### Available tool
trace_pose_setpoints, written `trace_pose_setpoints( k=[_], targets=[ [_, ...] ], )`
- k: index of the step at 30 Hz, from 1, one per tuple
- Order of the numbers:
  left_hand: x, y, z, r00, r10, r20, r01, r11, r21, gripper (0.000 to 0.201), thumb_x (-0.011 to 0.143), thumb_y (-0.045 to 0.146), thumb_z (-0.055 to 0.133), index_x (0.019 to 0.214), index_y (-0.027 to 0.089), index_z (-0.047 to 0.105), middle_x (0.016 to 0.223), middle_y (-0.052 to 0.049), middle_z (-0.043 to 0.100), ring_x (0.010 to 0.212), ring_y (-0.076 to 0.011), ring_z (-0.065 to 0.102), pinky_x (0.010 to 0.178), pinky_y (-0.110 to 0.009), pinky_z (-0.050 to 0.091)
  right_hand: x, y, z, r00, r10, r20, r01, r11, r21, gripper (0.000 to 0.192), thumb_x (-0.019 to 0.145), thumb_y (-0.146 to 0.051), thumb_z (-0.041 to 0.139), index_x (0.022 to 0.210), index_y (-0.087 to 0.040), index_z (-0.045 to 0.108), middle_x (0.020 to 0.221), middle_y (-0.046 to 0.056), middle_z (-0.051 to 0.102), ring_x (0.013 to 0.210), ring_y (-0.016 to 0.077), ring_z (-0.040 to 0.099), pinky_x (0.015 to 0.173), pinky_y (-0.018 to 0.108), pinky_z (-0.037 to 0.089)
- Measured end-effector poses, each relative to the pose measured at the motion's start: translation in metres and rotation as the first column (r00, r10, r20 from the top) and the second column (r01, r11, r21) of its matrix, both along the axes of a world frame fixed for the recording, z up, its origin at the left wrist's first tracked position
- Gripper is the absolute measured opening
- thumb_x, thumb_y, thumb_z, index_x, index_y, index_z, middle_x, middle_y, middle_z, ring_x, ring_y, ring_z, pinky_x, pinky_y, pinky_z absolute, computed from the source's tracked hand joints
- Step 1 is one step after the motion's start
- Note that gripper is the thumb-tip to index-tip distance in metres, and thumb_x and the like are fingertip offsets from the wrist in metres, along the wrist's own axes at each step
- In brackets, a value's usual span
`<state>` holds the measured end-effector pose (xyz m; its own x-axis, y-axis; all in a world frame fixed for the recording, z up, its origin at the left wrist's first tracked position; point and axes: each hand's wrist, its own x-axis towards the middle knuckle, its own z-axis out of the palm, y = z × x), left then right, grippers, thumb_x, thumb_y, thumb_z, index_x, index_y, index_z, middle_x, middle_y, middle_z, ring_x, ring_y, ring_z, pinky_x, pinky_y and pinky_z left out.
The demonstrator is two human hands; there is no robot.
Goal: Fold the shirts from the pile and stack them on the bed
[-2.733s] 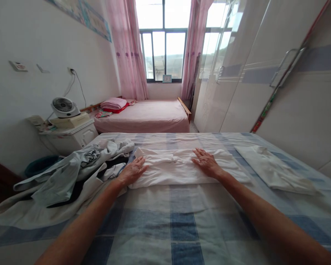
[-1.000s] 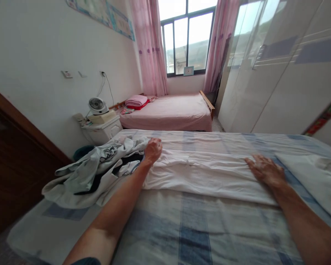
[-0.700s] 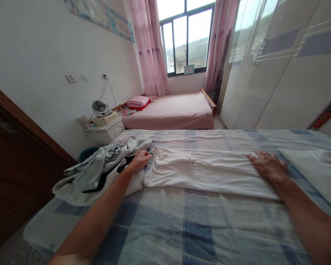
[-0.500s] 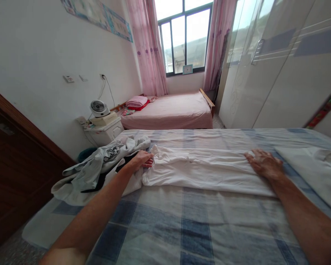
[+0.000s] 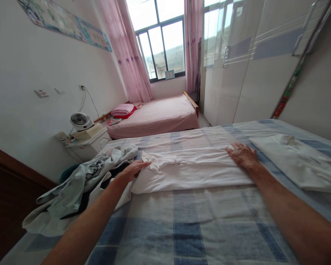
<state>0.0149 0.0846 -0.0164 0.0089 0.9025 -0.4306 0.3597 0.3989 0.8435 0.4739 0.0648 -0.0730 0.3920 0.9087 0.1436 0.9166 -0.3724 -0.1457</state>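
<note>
The white garment (image 5: 193,171), folded into a long strip, is laid across the blue-checked bed (image 5: 182,228). Its left end is touched by the left hand (image 5: 132,170), whose fingers (image 5: 142,165) are stretched out flat; its right end is pressed by the right hand (image 5: 244,155), palm down with the fingers spread, nothing being gripped. A heap of crumpled clothes (image 5: 79,180) is seen just beside the left hand, and a folded white piece (image 5: 298,163) lies near the right one. A dark green tub (image 5: 67,172) beyond the heap is mostly hidden, so its contents cannot be made out. The bed's near edge is cut off.
</note>
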Motion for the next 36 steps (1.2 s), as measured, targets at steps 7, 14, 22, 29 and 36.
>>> trace_pose_setpoints(
  k=[7,14,22,29,36],
  targets=[
    [0.007,-0.008,0.005,0.935,0.002,0.355,0.002,1.000,-0.013,0.035,0.062,0.021,0.079,0.092,0.010,0.065,0.072,-0.006,0.072,0.059,-0.0167,0.066,0.057,-0.024,0.053,0.000,-0.001,-0.003,1.000,0.025,0.009,-0.025,0.997,0.076,0.050,0.090,-0.047,0.028,0.116,-0.018,0.059,0.136,0.010,0.051,0.121,0.0291,0.045,0.100,0.048,0.031],
    [0.007,-0.010,0.008,0.918,0.061,0.393,0.039,0.970,-0.242,0.022,0.072,0.023,0.073,0.086,0.007,0.066,0.066,-0.008,0.071,0.057,-0.0200,0.068,0.059,-0.027,0.056,-0.010,-0.001,0.007,0.998,0.024,0.064,-0.033,0.990,0.141,0.052,0.090,-0.043,0.031,0.126,-0.014,0.054,0.140,0.014,0.046,0.127,0.0336,0.038,0.101,0.054,0.028],
    [0.007,-0.011,0.012,0.886,0.050,0.460,0.053,0.976,-0.209,0.021,0.073,0.016,0.069,0.091,0.009,0.063,0.074,-0.009,0.072,0.062,-0.0202,0.069,0.063,-0.027,0.057,-0.124,-0.019,0.035,0.839,0.515,0.172,-0.543,0.784,0.300,0.056,0.093,-0.046,0.031,0.140,-0.018,0.042,0.150,0.011,0.032,0.139,0.0285,0.023,0.110,0.049,0.019],
    [0.035,-0.025,0.048,0.831,0.010,0.557,0.030,0.998,-0.062,0.022,0.074,0.010,0.062,0.096,0.008,0.062,0.075,-0.009,0.070,0.060,-0.0180,0.067,0.060,-0.026,0.056,-0.142,-0.019,0.007,0.646,0.728,-0.231,-0.710,0.684,0.168,0.057,0.092,-0.049,0.033,0.135,-0.016,0.050,0.144,0.013,0.042,0.136,0.0263,0.033,0.111,0.046,0.025],
    [0.123,-0.024,0.090,0.751,-0.240,0.616,0.130,0.967,0.218,0.026,0.066,0.008,0.067,0.090,0.012,0.059,0.069,-0.002,0.064,0.056,-0.0126,0.061,0.055,-0.023,0.051,-0.034,-0.028,0.032,0.373,0.465,-0.803,-0.207,0.885,0.417,0.057,0.090,-0.056,0.035,0.129,-0.019,0.051,0.134,0.014,0.054,0.116,0.0251,0.057,0.100,0.045,0.043]
  ],
)
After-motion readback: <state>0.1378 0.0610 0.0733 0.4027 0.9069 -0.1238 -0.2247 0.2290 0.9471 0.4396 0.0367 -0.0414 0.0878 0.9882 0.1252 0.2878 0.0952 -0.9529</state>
